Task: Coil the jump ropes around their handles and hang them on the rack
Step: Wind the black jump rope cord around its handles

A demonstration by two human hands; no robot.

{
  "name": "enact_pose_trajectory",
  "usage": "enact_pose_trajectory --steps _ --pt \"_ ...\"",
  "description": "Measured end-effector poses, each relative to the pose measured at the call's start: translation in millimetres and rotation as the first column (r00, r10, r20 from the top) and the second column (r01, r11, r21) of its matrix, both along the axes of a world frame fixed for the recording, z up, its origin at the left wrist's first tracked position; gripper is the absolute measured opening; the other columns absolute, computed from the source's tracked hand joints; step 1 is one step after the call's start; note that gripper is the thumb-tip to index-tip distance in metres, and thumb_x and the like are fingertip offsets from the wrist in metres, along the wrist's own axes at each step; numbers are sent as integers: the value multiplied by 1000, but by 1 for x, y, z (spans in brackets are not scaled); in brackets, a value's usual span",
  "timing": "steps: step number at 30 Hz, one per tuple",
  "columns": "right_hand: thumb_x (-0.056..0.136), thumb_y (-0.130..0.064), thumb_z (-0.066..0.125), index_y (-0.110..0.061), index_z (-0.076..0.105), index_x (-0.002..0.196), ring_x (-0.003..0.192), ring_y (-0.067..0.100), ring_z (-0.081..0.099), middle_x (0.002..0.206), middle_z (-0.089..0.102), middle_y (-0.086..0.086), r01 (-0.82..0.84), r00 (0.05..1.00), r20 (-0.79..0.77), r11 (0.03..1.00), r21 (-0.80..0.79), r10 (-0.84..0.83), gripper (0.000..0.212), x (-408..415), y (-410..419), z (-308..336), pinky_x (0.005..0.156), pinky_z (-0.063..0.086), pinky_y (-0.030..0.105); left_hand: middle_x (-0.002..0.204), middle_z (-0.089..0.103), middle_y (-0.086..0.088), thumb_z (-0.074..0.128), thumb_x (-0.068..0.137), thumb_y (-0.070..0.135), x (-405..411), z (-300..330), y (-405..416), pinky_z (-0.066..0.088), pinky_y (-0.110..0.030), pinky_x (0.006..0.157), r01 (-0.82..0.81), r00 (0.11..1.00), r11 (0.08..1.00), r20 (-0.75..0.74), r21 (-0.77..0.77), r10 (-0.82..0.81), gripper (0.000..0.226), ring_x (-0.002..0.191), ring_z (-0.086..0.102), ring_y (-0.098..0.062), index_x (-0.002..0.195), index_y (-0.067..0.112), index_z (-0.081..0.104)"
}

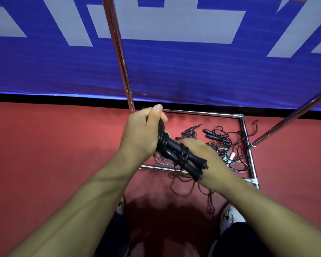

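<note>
Two black jump-rope handles [182,154], laid side by side with black rope [162,140] coiled around them in several turns, held above the floor in front of the person. The left hand [143,134] grips the upper end of the pair, fingers curled around the coils and the thumb lying along the top. The right hand [202,154] lies behind and beneath the lower ends of the handles; it is motion-blurred and partly hidden by them, so its grip cannot be told. A loose length of thin rope [183,184] hangs below the handles, looping down toward the floor. Beyond the hands, a tangle of uncoiled jump ropes [220,140] with black handles lies on the floor inside the rectangular base of a chrome rack [248,143]; a white handle [231,156] shows among them. One upright chrome pole [119,52] of the rack rises at the frame's upper centre, and a second slanted pole [289,121] crosses at right. The floor [54,145] is a red, matte surface. Behind the rack stands a blue banner [174,71] with large pale lettering, edged below by a black strip. At the bottom of the view appear dark trouser legs and a white shoe [230,216] with dark marks.
</note>
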State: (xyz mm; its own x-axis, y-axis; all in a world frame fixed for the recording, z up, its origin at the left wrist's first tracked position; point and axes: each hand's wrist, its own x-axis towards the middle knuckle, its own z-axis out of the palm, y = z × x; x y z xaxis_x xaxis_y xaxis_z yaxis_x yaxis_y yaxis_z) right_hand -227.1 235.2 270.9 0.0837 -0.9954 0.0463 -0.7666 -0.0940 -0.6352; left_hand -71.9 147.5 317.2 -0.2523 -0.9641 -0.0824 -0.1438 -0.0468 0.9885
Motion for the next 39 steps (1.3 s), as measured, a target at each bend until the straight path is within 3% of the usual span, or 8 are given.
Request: enact_pose_trajectory --steps 5,9,15,19,25,32,36,39 --pt "89 -21 45 -20 54 96 83 6 45 85 55 -14 235 972 67 960 -155 -227 12 -13 -10 13 111 34 36 52 58 -18 46 104 34 7 -7 -3 33 -21 32 48 974 994 226 -103 -23 41 29 53 -24 67 23 58" --pt "77 -3 68 -21 56 86 77 13 44 73 54 -9 314 936 -77 915 -254 -342 23 -18 -8 18 121 14 25 50 58 -5 44 104 36 8 -15 -6 44 -24 39 -18 912 978 399 -207 101 41 38 60 -20 67 26 59" --pt "71 -24 81 -22 61 84 66 28 59 69 61 1 240 920 -255 943 -232 -297 24 28 14 21 60 47 30 56 61 8 42 104 37 7 -31 -16 56 -42 65 -237 847 909 386 -344 367 39 58 66 -27 68 31 56" --pt "95 -26 58 -35 38 93 61 5 58 72 60 -16 297 945 154 954 -42 -288 22 38 20 5 61 44 25 61 67 -4 41 104 37 4 -32 -18 57 -46 52 -384 868 885 224 -262 443 40 47 66 -26 70 29 57" --pt "104 -18 46 -13 44 99 56 19 58 58 54 -2 157 327 748 814 559 -577 8 46 8 -1 75 49 43 68 68 -12 41 106 33 -6 -26 -14 50 -30 38 -440 888 890 85 -121 451 38 42 63 -21 79 17 61" --pt "105 -22 41 -22 64 103 63 7 52 64 52 -14 313 863 347 928 199 -366 23 36 5 -7 68 43 28 65 67 -12 42 107 32 -11 -24 -9 41 -24 33 -452 892 891 -4 51 453 40 35 56 -21 75 14 58" --pt "94 -63 13 -36 44 72 84 14 45 77 47 -13 332 921 158 931 155 -355 46 35 10 -2 87 35 35 61 66 -7 42 106 34 -10 -23 -10 43 -25 35 -465 883 880 -16 103 468 40 36 56 -21 76 14 59" --pt "97 -61 17 -36 50 61 91 20 48 80 50 -3 320 905 237 932 170 -354 55 29 3 -3 92 37 37 58 65 -3 42 106 34 -9 -20 -11 45 -27 36 -468 880 875 -22 123 474 39 36 57 -20 77 14 59"
